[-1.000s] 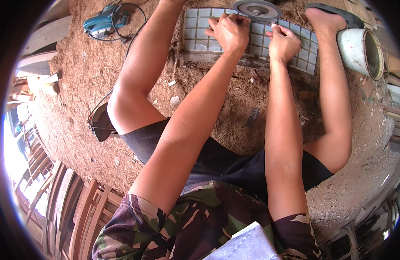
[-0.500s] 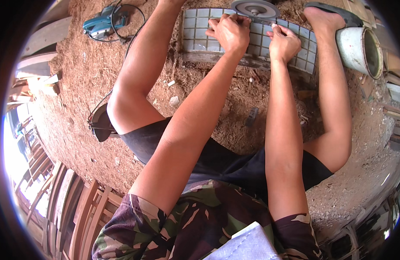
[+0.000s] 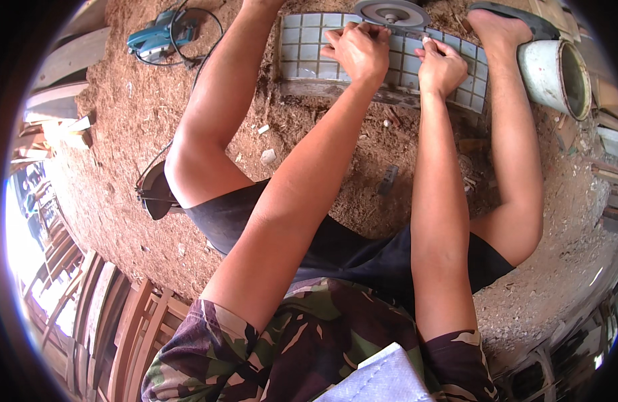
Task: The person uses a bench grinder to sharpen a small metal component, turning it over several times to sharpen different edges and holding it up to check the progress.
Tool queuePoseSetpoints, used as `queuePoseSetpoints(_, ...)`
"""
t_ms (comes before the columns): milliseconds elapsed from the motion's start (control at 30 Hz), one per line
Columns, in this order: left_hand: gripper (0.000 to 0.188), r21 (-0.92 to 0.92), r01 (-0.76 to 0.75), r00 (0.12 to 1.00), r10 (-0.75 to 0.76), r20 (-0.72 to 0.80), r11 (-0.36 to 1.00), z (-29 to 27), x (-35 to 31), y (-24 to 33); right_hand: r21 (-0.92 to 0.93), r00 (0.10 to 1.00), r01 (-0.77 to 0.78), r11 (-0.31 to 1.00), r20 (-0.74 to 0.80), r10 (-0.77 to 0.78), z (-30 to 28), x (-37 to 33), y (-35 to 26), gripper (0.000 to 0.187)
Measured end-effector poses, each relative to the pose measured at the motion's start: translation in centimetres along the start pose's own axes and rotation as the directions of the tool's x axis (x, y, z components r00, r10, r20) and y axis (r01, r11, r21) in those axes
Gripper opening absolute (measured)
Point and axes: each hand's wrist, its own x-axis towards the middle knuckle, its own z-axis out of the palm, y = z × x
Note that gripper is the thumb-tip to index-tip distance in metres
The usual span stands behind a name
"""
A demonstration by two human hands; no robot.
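Observation:
A grey round grinding wheel (image 3: 392,13) stands at the top of the view, over the far edge of a board faced with small pale tiles (image 3: 309,52). Just below the wheel, my left hand (image 3: 360,52) bends over the tiles with its fingers curled and pressed together. To its right, my right hand (image 3: 444,70) pinches with thumb against fingers, beside the wheel's near right edge. Something thin seems to run between the two hands under the wheel, but my fingers hide most of it, so its kind cannot be told.
A whitish bucket (image 3: 545,77) lies tipped beside my right foot. At the far left is a teal corded power tool (image 3: 155,39); a dark disc-shaped tool part (image 3: 159,191) sits by my left knee. Wooden pieces (image 3: 131,328) stack at lower left. Sawdust covers the ground (image 3: 128,167).
Both hands have shifted very slightly to the right along the tiled board. Their curled grips look the same.

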Motion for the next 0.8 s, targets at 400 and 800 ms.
queuePoseSetpoints(400, 0.016, -0.002, 0.018, 1.0, -0.018, -0.014, 1.0, 0.6, -0.7, 1.0, 0.027, 1.0, -0.007, 1.0, -0.019, 0.008, -0.5, 0.4, 0.2, 0.013)
queuePoseSetpoints(800, 0.019, 0.075, -0.042, 0.997, 0.046, -0.057, 0.996, -1.5, 0.4, -4.2, -0.057, 0.994, 0.076, 0.996, 0.083, -0.071, 2.3, -3.3, -0.8, 0.015)
